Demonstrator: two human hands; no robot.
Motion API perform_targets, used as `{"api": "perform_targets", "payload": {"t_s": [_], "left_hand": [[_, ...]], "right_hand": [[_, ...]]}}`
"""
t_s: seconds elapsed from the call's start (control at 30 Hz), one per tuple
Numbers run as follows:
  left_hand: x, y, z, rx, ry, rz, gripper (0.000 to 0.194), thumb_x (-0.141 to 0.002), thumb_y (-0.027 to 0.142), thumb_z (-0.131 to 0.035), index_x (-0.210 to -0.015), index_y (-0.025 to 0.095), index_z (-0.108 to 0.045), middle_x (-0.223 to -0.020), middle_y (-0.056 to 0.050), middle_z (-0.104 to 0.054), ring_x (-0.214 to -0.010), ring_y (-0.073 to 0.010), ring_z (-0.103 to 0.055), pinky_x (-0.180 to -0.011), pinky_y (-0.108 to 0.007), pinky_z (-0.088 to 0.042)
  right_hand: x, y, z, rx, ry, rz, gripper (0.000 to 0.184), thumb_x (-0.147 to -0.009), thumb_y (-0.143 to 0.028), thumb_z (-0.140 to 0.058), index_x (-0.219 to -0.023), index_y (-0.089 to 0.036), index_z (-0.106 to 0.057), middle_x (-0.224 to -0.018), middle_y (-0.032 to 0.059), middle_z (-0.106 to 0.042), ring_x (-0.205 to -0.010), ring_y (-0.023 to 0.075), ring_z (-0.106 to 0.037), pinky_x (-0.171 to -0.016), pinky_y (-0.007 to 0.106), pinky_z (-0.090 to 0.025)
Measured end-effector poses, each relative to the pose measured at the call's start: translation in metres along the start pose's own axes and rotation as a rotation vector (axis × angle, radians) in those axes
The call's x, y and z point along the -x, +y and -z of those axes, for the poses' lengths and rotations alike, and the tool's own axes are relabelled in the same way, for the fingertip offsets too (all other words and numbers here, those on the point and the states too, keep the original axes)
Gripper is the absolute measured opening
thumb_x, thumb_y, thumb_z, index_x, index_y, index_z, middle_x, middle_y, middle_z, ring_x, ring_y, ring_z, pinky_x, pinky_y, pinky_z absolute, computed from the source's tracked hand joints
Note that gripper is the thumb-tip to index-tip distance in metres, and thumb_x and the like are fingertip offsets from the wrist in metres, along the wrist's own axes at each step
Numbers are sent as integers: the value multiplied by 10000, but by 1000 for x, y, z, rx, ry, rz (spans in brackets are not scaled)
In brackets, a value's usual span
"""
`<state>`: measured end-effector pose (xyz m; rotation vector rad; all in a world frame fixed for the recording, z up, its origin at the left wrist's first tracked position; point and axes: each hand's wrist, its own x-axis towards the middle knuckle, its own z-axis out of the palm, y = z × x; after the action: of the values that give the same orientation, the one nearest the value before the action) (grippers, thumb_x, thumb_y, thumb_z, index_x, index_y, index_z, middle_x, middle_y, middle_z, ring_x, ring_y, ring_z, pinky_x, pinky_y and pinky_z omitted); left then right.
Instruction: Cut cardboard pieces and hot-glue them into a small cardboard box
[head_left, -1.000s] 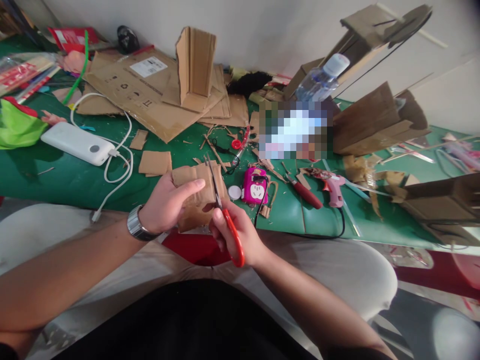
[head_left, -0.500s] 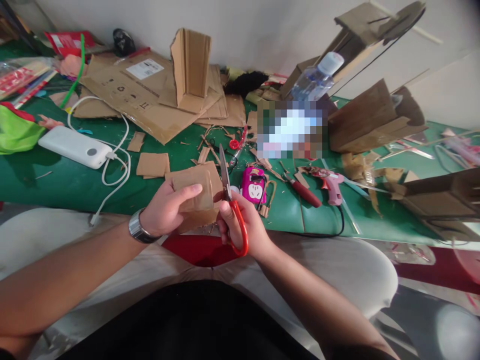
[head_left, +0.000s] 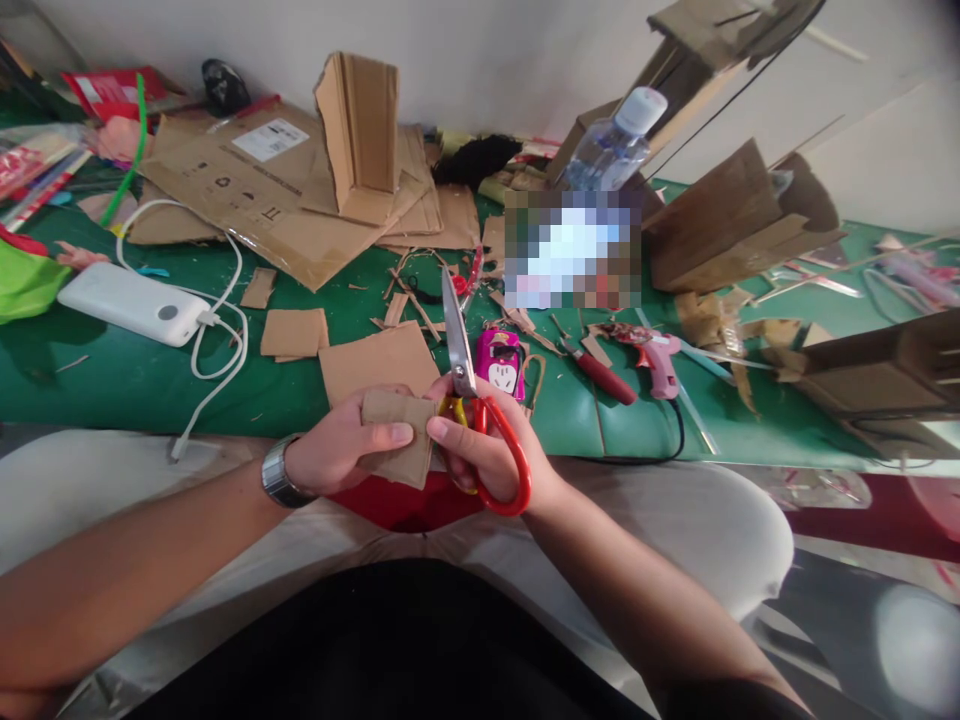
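Observation:
A small rectangular piece of cardboard [head_left: 396,452] is pinched in my left hand [head_left: 334,445], thumb on top. My right hand [head_left: 487,445] is closed around scissors [head_left: 459,340] with red and yellow handles, blades pointing up and away from me. My right thumb touches the right edge of the cardboard piece. Just beyond the hands, a larger flat cardboard sheet [head_left: 367,362] lies on the green table. Left of it are smaller cardboard squares [head_left: 294,332]. A magenta socket block [head_left: 500,362] sits close to the scissors.
A white power bank [head_left: 135,303] with a cable lies left. Stacked flat cardboard [head_left: 277,225] and a folded upright piece [head_left: 367,130] stand behind. Rightward are a red-handled tool [head_left: 600,375], a pink glue gun [head_left: 660,362], a bottle [head_left: 611,145] and cardboard structures [head_left: 739,220].
The cardboard piece has turned and come nearer my body, with my right thumb now at its edge. The scissors have tilted in my right hand. The larger sheet shows more clearly.

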<state>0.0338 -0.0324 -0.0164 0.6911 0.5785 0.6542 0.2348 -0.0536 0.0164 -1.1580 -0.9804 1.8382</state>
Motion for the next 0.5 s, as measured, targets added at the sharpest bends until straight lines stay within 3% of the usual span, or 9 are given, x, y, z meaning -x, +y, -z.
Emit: {"api": "perform_targets", "payload": {"t_s": [0.1, 0.2, 0.3, 0.4, 0.5], "left_hand": [[-2, 0, -2, 9, -69, -21, 314, -893, 443, -926, -923, 219, -709, -850, -71, -837, -871, -294, -846, -863, -434, -680], [-2, 1, -3, 33, -11, -66, 242, -906, 368, -930, -962, 222, -745, -874, -41, -850, -858, -259, -850, -839, -383, -688], [-1, 1, -3, 60, 94, -76, 235, -888, 332, -956, -1020, 220, -799, -947, -30, -870, -863, -219, -843, -803, -312, -682], [-1, -2, -1, 93, 127, -37, 268, -868, 322, -973, -1058, 198, -829, -972, -53, -880, -834, -221, -841, -804, -324, -686], [-3, -6, 0, 126, 157, -43, 262, -852, 293, -970, -1054, 183, -845, -992, -76, -883, -886, -244, -848, -832, -339, -686]], "right_hand": [[-1, 0, 1, 1, 3, -3, 520, -840, -521, -961, -1125, -241, -628, -507, -118, -578, -361, 99, -437, -343, 197, -369], [0, 1, 2, 15, 20, 40, 550, -845, -531, -960, -1181, -242, -632, -553, -104, -600, -386, 107, -472, -364, 211, -384], [2, 3, 2, 47, -23, 101, 750, -768, -494, -1033, -1372, -267, -651, -662, -93, -591, -492, 121, -524, -453, 241, -450], [0, 8, 4, 69, -166, 133, 1004, -698, -460, -1084, -1557, -309, -588, -769, -72, -612, -609, 153, -588, -558, 284, -544], [-3, 16, 6, 101, -213, 151, 1008, -719, -417, -1081, -1572, -284, -560, -838, -46, -677, -685, 172, -658, -653, 307, -609]]}}
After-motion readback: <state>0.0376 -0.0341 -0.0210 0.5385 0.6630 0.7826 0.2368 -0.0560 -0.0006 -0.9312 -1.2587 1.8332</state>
